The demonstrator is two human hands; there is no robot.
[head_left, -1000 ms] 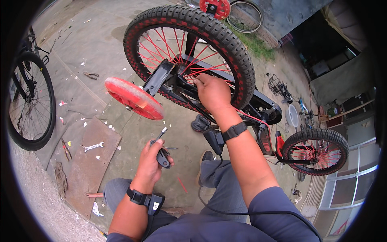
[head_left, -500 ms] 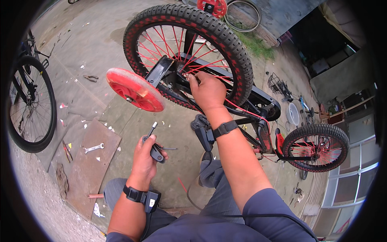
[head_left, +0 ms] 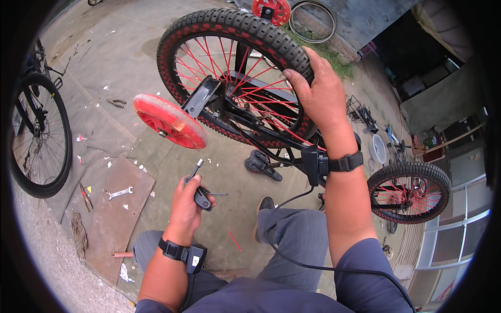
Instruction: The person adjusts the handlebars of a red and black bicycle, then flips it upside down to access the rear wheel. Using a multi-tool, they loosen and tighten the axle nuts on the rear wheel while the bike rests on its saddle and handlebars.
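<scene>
My left hand (head_left: 183,214) is closed round a black folding multi-tool (head_left: 202,198), with a socket-tipped bit and a thin driver swung out of it. My right hand (head_left: 324,99) grips the knobby black tyre (head_left: 229,23) of an upside-down bicycle, thumb on the sidewall and fingers over the tread. Red spokes (head_left: 211,55) fill that wheel. Beside the hub, a black bracket (head_left: 202,96) carries a red training wheel (head_left: 169,121). Below the frame shows a black saddle (head_left: 262,165). My right forearm hides part of the frame.
At the left stands another bicycle (head_left: 42,130). A wrench (head_left: 121,193) lies on a brown board (head_left: 112,224), with red-handled pliers (head_left: 86,197) beside it. More pliers (head_left: 116,103) lie farther off. The bicycle's other wheel (head_left: 409,190) is at right, near a white basin (head_left: 378,148).
My right hand has left the hub area and moved right and up onto the tyre. The wheel and training wheel have shifted slightly left. My left hand keeps the multi-tool in place.
</scene>
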